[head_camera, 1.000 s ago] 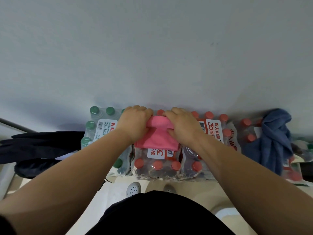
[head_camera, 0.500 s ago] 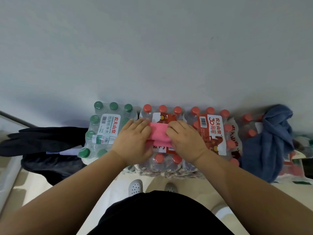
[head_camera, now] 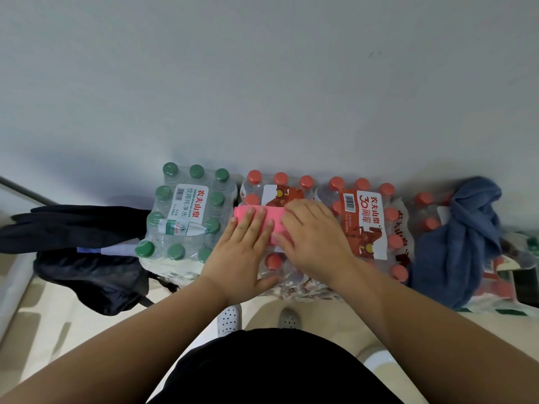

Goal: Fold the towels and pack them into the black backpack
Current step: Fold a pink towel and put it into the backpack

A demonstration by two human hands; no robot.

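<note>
Pressing with straight, flattened fingers, the left hand (head_camera: 242,255) and right hand (head_camera: 313,240) cover the folded pink towel (head_camera: 275,218) on a red-capped bottle pack (head_camera: 291,193). The black backpack (head_camera: 87,269) lies on the floor at the left, and a crumpled blue towel (head_camera: 458,243) sits on the packs at the right.

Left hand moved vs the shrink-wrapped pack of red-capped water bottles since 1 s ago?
Yes. The left hand drew back toward the person, from the far cap row of the red-capped bottle pack to its middle, flat on the folded pink towel.
</note>
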